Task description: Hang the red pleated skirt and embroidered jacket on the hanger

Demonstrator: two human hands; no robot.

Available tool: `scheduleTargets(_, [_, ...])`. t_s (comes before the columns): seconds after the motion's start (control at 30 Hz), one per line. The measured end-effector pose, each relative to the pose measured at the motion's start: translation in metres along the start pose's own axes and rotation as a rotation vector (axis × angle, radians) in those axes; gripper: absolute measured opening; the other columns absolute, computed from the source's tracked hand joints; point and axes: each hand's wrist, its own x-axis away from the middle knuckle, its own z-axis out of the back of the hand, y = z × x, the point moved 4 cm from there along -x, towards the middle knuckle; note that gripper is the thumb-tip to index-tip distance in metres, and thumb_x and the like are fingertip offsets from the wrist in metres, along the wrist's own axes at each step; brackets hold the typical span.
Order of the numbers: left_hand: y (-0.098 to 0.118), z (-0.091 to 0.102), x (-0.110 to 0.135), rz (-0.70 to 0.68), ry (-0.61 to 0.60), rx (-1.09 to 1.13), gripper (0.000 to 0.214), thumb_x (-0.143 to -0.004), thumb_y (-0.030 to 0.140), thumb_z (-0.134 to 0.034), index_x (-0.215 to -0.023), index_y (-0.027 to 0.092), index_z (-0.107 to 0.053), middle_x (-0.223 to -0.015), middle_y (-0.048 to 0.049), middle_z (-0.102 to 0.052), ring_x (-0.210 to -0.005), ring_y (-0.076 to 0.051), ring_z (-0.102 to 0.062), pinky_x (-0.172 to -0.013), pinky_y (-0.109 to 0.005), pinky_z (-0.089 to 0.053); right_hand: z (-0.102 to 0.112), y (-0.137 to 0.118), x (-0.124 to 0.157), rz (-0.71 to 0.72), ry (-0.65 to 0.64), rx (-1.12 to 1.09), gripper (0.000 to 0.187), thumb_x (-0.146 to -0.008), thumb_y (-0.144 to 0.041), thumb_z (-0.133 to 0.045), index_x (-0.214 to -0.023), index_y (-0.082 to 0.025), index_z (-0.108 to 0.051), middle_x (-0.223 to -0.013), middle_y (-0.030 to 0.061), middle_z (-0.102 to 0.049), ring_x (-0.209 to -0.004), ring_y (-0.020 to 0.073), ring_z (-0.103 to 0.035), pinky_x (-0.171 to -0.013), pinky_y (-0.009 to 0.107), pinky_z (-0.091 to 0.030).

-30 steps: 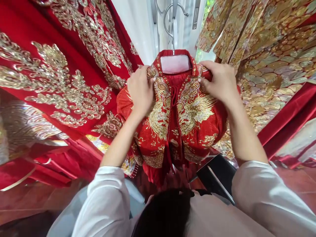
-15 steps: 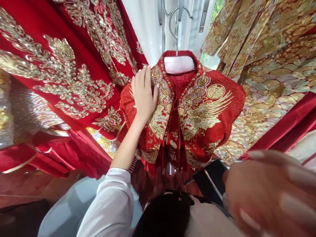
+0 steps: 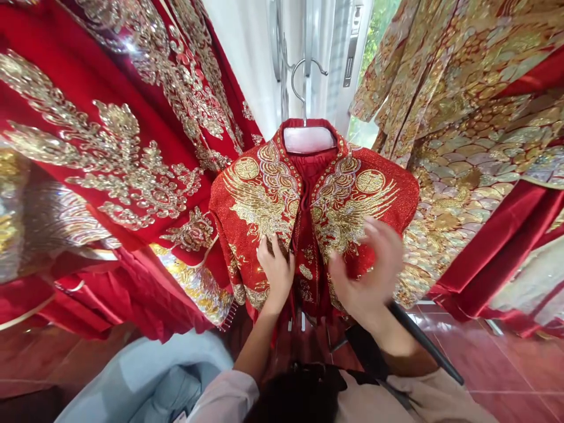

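A red jacket (image 3: 235, 220) with gold bird-like embroidery and a stand collar hangs on a metal-hooked hanger (image 3: 296, 85). Its front is parted, showing dark red cloth with gold motifs inside. My left hand (image 3: 277, 270) rests on the lower front panel beside the opening, fingers apart and lightly bent against the embroidery, thumb near the panel's edge. In front of the opposite panel is my right hand (image 3: 374, 273), smeared by motion. Its fingers curve with a gap to the thumb, and nothing shows between them. I cannot tell whether it touches the cloth.
A red garment with beaded gold trim (image 3: 118, 158) hangs at the left, and a gold scale-patterned garment (image 3: 458, 147) at the right. Behind the hanger are a white curtain (image 3: 247, 53) and a metal frame. A pale blue chair (image 3: 145, 364) stands low at the left, on reddish floor tiles (image 3: 506, 364).
My left hand has moved from the jacket's shoulder down to its front panel. My right hand has come in from the lower right to the opposite panel. The jacket appears slightly lower and leftward.
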Motion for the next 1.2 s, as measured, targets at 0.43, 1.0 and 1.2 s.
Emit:
scheduleTargets(0.43, [-0.065, -0.002, 0.053, 0.092, -0.043, -0.032, 0.036, -0.084, 0.010, -0.036, -0.115, 0.012, -0.053, -0.092, -0.0125, -0.064, -0.087, -0.023, -0.065, -0.077, -0.034, -0.052, -0.105, 0.073, 0.012, -0.280, 0.216, 0.299, 0.071, -0.085, -0.053, -0.050, -0.138, -0.007, -0.036, -0.134, 0.0260, -0.033, -0.126, 0.0371, -0.030, -0.096, 0.057, -0.035])
scheduleTargets(1.0, [-0.020, 0.100, -0.093, -0.427, 0.324, 0.183, 0.029, -0.093, 0.036, -0.043, -0.090, 0.017, -0.065, -0.085, -0.0071, -0.067, -0.088, -0.019, -0.060, -0.088, -0.036, -0.043, -0.045, 0.010, -0.091, 0.008, 0.260, -0.062, 0.035, -0.091, -0.034, -0.044, -0.121, -0.016, -0.047, -0.117, 0.0132, -0.050, -0.112, 0.0235, -0.046, -0.097, 0.045, -0.040])
scheduleTargets(1.2, [-0.048, 0.095, -0.225, -0.195, -0.326, 0.697, 0.049, -0.086, 0.062, -0.047, -0.098, 0.017, -0.061, -0.098, -0.0082, -0.062, -0.105, -0.022, -0.057, -0.096, -0.044, -0.045, -0.071, 0.015, -0.177, 0.021, 0.119, -0.161, 0.037, -0.087, -0.036, -0.053, -0.112, -0.009, -0.052, -0.090, 0.0094, -0.051, -0.101, 0.0259, -0.049, -0.090, 0.051, -0.037])
